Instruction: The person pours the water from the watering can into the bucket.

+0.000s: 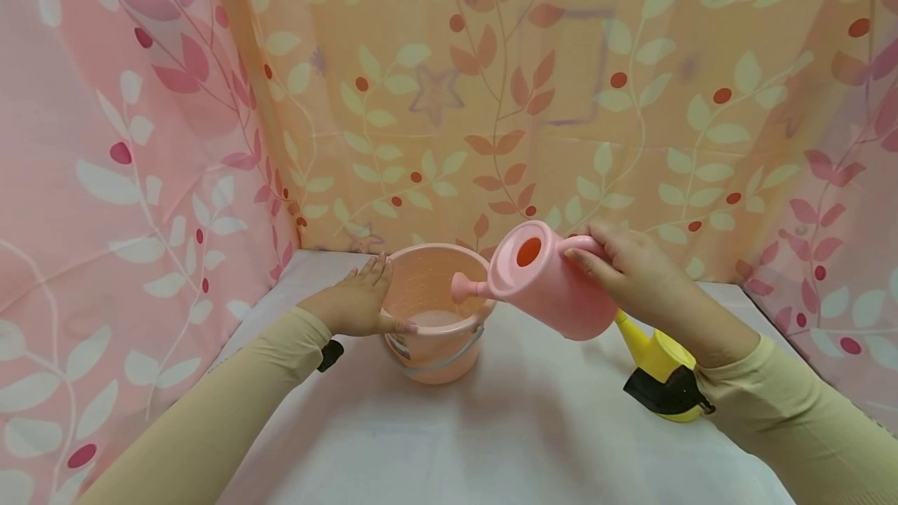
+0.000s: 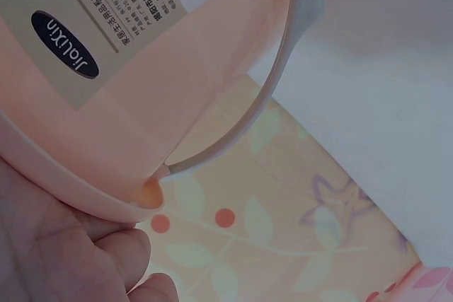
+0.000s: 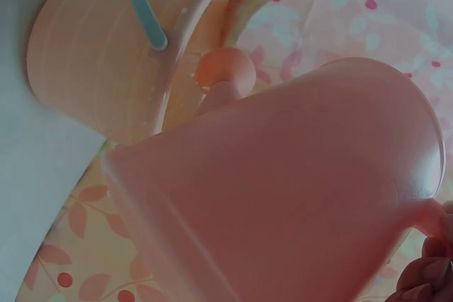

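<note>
A peach plastic bucket (image 1: pixel 442 353) stands upright on the white surface, a grey handle (image 2: pixel 262 104) hanging down its side and a printed label on its wall. My left hand (image 1: pixel 358 298) rests on the bucket's left rim, fingers and thumb fairly straight along it. With my right hand (image 1: pixel 631 271) I grip the handle of a pink watering can (image 1: pixel 554 294). The can is raised and tilted to the left, its round sprinkler head (image 3: pixel 226 68) over the bucket's right rim. Droplets show near that rim in the right wrist view.
Behind my right wrist a yellow watering can (image 1: pixel 666 357) stands on the white tabletop (image 1: pixel 519 427), partly hidden by a black strap. Leaf-patterned cloth (image 1: pixel 435 100) walls in the back and both sides.
</note>
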Tool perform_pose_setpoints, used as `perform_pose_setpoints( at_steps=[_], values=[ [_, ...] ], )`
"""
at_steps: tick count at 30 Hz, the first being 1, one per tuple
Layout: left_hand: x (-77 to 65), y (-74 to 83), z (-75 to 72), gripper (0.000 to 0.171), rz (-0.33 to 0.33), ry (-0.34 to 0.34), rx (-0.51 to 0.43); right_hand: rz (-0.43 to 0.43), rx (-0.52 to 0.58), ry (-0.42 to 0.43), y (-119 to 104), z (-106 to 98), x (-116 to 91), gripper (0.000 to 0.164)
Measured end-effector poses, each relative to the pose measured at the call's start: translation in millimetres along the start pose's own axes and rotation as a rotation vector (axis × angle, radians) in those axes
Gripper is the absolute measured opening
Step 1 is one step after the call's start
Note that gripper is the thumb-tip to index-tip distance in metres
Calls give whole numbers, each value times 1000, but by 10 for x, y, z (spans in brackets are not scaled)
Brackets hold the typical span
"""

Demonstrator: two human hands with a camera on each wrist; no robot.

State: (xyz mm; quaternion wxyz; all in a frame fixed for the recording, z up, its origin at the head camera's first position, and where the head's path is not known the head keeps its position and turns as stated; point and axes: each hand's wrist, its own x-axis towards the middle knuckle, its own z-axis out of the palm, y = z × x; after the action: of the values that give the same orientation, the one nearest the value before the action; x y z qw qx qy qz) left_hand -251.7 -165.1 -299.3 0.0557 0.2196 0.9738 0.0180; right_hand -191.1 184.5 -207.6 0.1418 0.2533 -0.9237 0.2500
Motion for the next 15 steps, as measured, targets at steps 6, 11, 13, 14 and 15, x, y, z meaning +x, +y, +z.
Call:
perform_pose_setpoints(
  at_steps=[6, 11, 13, 14, 15],
  values=[
    [8, -10, -1, 121, -2, -2, -6, 7, 10, -7, -3, 1, 0, 24],
    [8, -10, -3, 122, -4, -9, -10, -8, 1, 3, 4, 8, -1, 22],
    [5, -8, -3, 122, -4, -9, -9, -10, -1, 4, 6, 8, 0, 22],
    [3, -7, -4, 122, -3, -6, -10, -9, 0, 2, 6, 8, 0, 22],
    [1, -7, -2, 121, -1, -4, -13, -9, 0, 1, 6, 6, 0, 22]
  ],
)
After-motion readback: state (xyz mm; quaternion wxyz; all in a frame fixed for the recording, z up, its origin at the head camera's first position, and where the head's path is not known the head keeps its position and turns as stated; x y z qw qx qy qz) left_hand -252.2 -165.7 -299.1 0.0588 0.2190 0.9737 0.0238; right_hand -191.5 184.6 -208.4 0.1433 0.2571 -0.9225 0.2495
